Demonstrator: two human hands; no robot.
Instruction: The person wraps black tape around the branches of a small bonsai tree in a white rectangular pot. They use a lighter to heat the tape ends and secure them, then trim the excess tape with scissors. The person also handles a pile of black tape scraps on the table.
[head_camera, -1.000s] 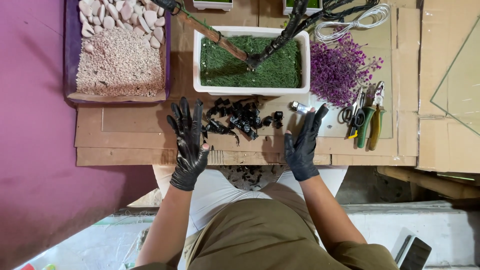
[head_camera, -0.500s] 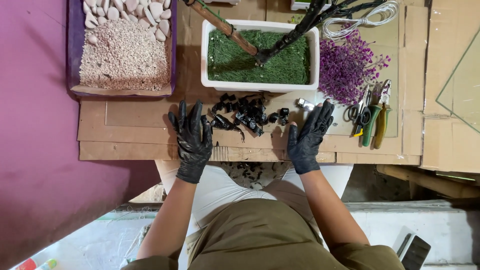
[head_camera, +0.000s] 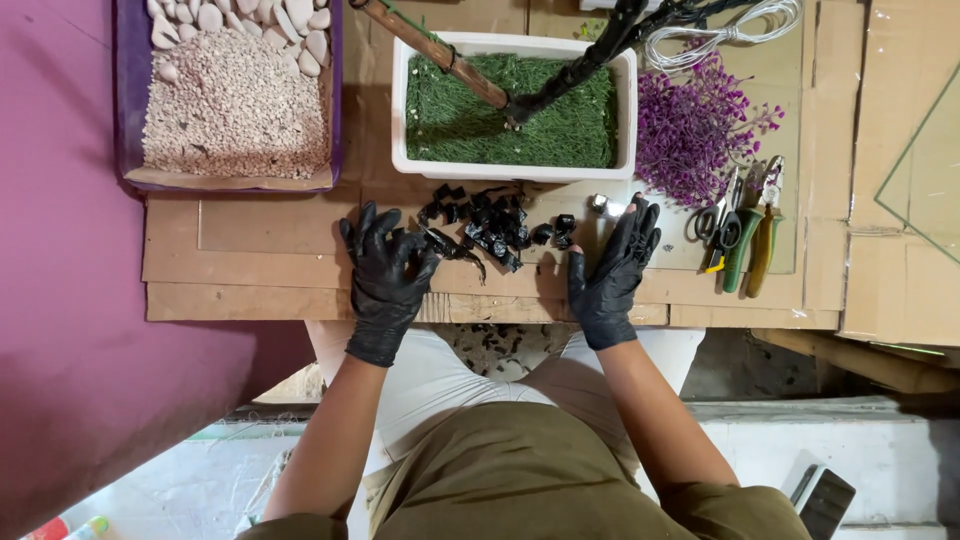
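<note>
Black-gloved hands flat on cardboard, either side of a heap of small black pieces.

Both the left hand (head_camera: 385, 275) and the right hand (head_camera: 612, 268) lie open with fingers spread, gripping nothing; the left fingertips touch the edge of the black pieces (head_camera: 492, 225), which sit loose on the cardboard worktop (head_camera: 260, 265), none yet moved elsewhere. Just beyond stands a white planter (head_camera: 515, 110) of green moss (a dark branch already planted in it). Purple sprigs (head_camera: 690, 130), pliers (head_camera: 755, 225) and a pebble tray (head_camera: 235, 100) lie untouched.
</note>
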